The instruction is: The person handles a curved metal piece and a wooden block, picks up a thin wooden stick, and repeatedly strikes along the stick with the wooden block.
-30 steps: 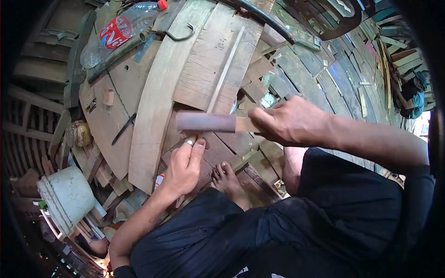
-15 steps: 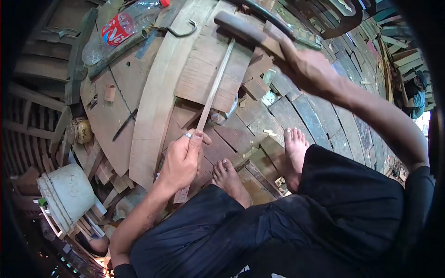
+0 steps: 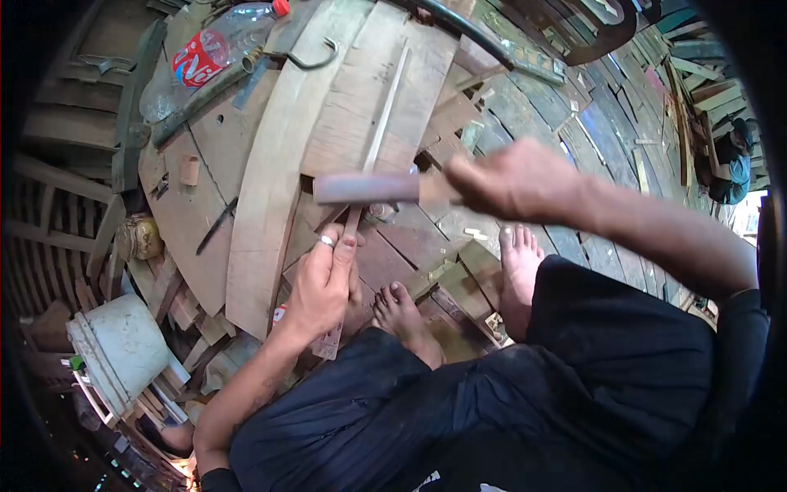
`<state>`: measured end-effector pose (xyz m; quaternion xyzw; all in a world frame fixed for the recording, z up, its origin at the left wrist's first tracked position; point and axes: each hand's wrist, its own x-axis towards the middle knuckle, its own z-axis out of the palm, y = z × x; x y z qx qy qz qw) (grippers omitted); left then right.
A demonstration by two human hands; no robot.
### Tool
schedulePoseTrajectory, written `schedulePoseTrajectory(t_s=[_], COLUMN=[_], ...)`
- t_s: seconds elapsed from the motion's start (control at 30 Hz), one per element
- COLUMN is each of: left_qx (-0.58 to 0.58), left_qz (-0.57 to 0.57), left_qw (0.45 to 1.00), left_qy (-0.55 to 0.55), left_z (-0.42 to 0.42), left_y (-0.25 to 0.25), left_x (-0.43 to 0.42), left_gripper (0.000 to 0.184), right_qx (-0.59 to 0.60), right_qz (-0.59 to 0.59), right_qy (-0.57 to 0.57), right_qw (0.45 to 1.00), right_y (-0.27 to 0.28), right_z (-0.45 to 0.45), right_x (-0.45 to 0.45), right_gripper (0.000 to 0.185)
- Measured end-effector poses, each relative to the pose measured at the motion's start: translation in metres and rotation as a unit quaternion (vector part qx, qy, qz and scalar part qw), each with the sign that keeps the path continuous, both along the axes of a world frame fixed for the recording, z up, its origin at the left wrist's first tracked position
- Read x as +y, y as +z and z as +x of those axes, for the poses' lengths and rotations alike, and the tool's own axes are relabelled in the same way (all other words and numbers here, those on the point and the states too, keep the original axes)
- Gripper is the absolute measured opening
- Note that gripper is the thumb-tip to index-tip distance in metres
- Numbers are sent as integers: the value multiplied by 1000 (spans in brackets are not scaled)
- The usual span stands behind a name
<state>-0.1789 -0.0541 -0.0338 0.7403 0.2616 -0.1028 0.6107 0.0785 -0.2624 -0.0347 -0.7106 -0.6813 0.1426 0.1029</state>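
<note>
In the head view, my left hand (image 3: 321, 283) is closed round the near end of a thin wooden strip (image 3: 385, 115). The strip slants up over a flat wooden board (image 3: 338, 135). My right hand (image 3: 518, 179), blurred by motion, is closed on the pale wooden handle of a machete (image 3: 367, 188) with a short, broad, dark blade. That blade lies sideways across the strip, just beyond my left fingers. Whether it touches the strip I cannot tell.
A long pale plank (image 3: 266, 197) runs left of the board. Near it are a metal hook (image 3: 316, 59), a plastic bottle (image 3: 201, 61), a black knife-like piece (image 3: 216, 226), a jar (image 3: 139, 238) and a white bucket (image 3: 123, 340). Bare feet (image 3: 519, 262) rest nearby. Another person (image 3: 734, 164) is far right.
My right hand has brought the machete down the strip toward my left hand, its blade now lying level. The left hand keeps its hold, and the view has shifted slightly.
</note>
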Motion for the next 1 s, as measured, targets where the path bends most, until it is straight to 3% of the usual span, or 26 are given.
schedulePoseTrajectory(t_s=[0.03, 0.07, 0.1, 0.17, 0.23, 0.27, 0.4, 0.43, 0.5, 0.53, 0.67, 0.73, 0.83, 0.87, 0.9, 1.0], left_qx=[6, 3, -3, 0, 12, 8, 11, 3, -13, -19, -24, -11, 7, 12, 11, 2], left_qz=[-3, 32, 69, 77, 77, 69, 62, 53, 25, 39, 64, 45, 41, 55, 56, 59], left_qw=[1000, 999, 997, 997, 997, 997, 998, 998, 999, 998, 998, 999, 999, 998, 998, 998], left_qy=[-1, -11, -22, -22, -24, -17, 3, 18, 31, 42, 1, 4, 5, 6, 6, 13], left_z=[-2, -2, 0, 0, -8, -14, -11, -8, -7, -5, -4, -3, -1, 0, 0, -1], left_y=[0, 0, 1, 5, 6, 2, 3, 5, -5, -5, -5, -1, 3, 4, 3, -2], left_x=[0, 2, 4, 5, -1, -4, 0, 0, -2, -3, 1, 1, -1, -1, -2, -2], left_gripper=[33, 34, 34, 35, 36, 37, 36, 35, 33, 32, 30, 30, 30, 30, 30, 30], right_qx=[-33, -41, -52, -54, 23, -45, -5, -2, 148, 181, 164, 66, 48, 143, 144, 108], right_qz=[1, -12, 93, 70, -49, 65, 48, 46, 144, 110, 115, 165, 129, 57, 92, -18], right_qy=[-4, -115, -176, -157, -220, -142, -238, -239, -199, -188, -188, -209, -220, -253, -222, -92], right_qw=[999, 992, 979, 984, 974, 987, 970, 970, 958, 959, 961, 962, 966, 955, 960, 990], right_y=[-9, -6, 0, 18, 14, 22, 14, 10, 7, 11, 5, -6, -6, -2, -5, 14], right_z=[19, 34, 46, 53, 27, 16, 52, 48, 42, 40, 38, 46, 42, 31, 18, -17], right_x=[2, 8, 17, 12, 19, 3, 20, 21, 27, 28, 29, 34, 39, 34, 33, 18], right_gripper=[27, 29, 33, 36, 37, 37, 42, 42, 45, 47, 48, 42, 35, 32, 31, 27])
